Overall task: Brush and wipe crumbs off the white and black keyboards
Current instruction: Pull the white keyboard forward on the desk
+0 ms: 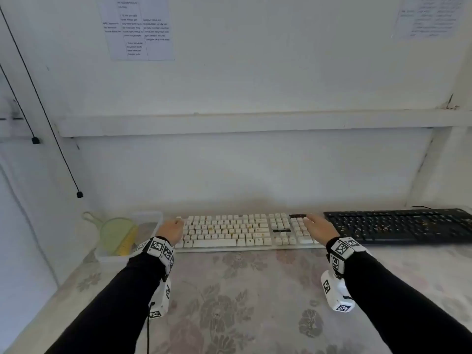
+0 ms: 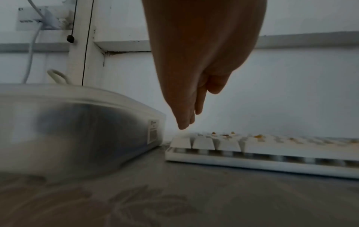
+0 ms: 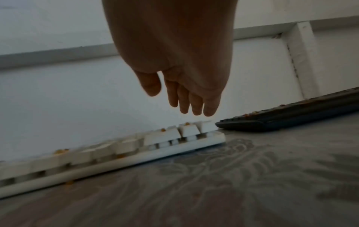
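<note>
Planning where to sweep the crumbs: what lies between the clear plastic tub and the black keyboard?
The white keyboard, crumbs on its keys, fills the stretch between the clear plastic tub and the black keyboard, as the head view shows.

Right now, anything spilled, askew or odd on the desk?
Yes: orange-yellow crumbs lie scattered on the white keyboard; specks also dot the black keyboard. One crumb lies on the tablecloth by the white keyboard's front edge. Neither keyboard looks damaged.

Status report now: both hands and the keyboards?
Left hand open, right hand open, at white keyboard ends. Crumbs remain; black keyboard too. Nothing blocking.
</note>
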### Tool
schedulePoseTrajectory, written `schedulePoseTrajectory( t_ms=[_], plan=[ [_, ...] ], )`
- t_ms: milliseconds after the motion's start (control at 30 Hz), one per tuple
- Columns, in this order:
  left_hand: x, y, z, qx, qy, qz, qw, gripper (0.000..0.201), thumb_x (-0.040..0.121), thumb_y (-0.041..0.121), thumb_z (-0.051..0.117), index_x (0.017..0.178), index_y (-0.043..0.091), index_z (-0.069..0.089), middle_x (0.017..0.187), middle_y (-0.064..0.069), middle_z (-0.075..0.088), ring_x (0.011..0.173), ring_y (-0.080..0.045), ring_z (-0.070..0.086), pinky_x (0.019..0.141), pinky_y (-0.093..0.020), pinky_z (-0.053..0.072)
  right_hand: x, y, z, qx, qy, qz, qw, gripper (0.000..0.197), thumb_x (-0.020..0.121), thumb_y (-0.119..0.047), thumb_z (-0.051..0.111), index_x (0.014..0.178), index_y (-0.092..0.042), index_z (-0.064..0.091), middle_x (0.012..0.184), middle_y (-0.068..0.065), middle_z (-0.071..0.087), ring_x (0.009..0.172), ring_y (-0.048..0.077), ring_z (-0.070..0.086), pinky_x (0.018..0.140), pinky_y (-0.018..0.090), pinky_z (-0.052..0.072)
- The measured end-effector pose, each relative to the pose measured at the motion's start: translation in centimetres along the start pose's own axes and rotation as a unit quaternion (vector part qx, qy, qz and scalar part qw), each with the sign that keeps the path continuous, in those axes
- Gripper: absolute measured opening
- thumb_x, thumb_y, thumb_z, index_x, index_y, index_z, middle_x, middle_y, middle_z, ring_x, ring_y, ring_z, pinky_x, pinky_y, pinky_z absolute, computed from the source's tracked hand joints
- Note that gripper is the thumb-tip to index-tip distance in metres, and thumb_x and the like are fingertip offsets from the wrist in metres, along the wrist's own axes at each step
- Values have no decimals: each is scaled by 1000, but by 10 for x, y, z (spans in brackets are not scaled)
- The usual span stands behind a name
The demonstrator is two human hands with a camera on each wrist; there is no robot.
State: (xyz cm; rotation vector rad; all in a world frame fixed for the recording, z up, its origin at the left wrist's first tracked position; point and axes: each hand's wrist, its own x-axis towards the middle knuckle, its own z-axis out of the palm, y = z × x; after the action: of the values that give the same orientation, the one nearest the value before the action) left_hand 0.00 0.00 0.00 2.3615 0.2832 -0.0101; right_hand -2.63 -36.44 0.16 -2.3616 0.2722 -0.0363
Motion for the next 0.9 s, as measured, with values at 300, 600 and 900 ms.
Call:
schedulePoseTrajectory(
  t_ms=[300, 600, 900],
  plan=[
    [17, -16, -2, -5, -70, -26, 997, 60, 96, 12, 48, 150, 10, 21, 155, -11, 25, 141, -28, 28, 111, -31, 25, 55, 65, 16, -73, -78, 34, 994, 150, 19, -85, 70, 143, -14, 26, 146, 4, 33, 137, 23, 31, 112, 42, 29],
    [5, -19, -7, 40, -152, -3, 988, 82, 85, 18, 68, 148, 10, 17, 149, -7, 34, 139, -23, 32, 106, -22, 26, 21, 27, -3, -106, -139, 67, 982, 146, 37, -43, 91, 148, -10, 1, 151, 11, 26, 137, 27, 30, 113, 39, 27],
    [18, -30, 0, 78, -161, -4, 984, 126, 51, 24, 92, 149, 10, 14, 151, -1, 28, 142, -21, 24, 117, -31, 17, 29, 31, -4, -91, -113, 78, 986, 135, 54, -20, 90, 149, -20, -7, 150, 10, 31, 134, 30, 35, 111, 39, 31]
  ],
)
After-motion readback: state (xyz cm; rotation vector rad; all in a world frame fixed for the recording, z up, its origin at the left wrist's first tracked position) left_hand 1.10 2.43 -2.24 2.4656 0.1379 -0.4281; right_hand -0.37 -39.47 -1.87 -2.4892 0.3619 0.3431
